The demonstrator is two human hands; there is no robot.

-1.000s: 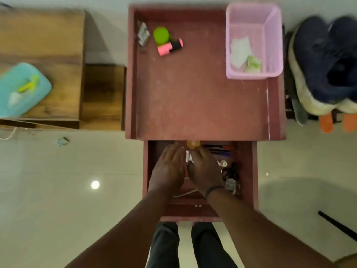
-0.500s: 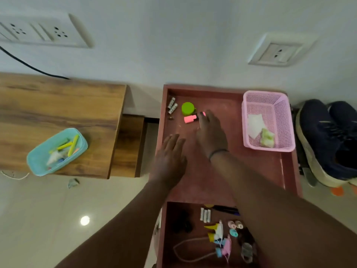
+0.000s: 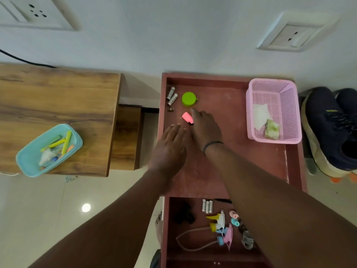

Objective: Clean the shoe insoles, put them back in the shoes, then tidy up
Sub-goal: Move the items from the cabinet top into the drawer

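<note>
A: What is sitting at the far left?

B: A wooden desk is standing against the wall, and a turquoise tub of yellow and green sticks is sitting at its front edge.

A: And moving right?

B: A red desk with a raised rim is standing beside it. Near its back left corner two batteries are lying side by side, with a round green cap just to their right.

A: Where are the hands?

B: Both are reaching over the left part of the red desk. The left hand is hovering flat, palm down, fingers straight and close together, gripping nothing. Just beside it the right hand, a dark band on its wrist, is covering one end of a pink marker; I cannot tell whether its fingers are pinching the marker or only touching it.

A: Below the arms?

B: An open drawer is showing three more batteries, spray nozzles and a white cord.

A: And further right?

B: A pink basket is sitting at the back right corner, holding a white wipe and a crumpled green one. The dark blue shoes are lying just past the right edge; the insoles cannot be made out.
</note>
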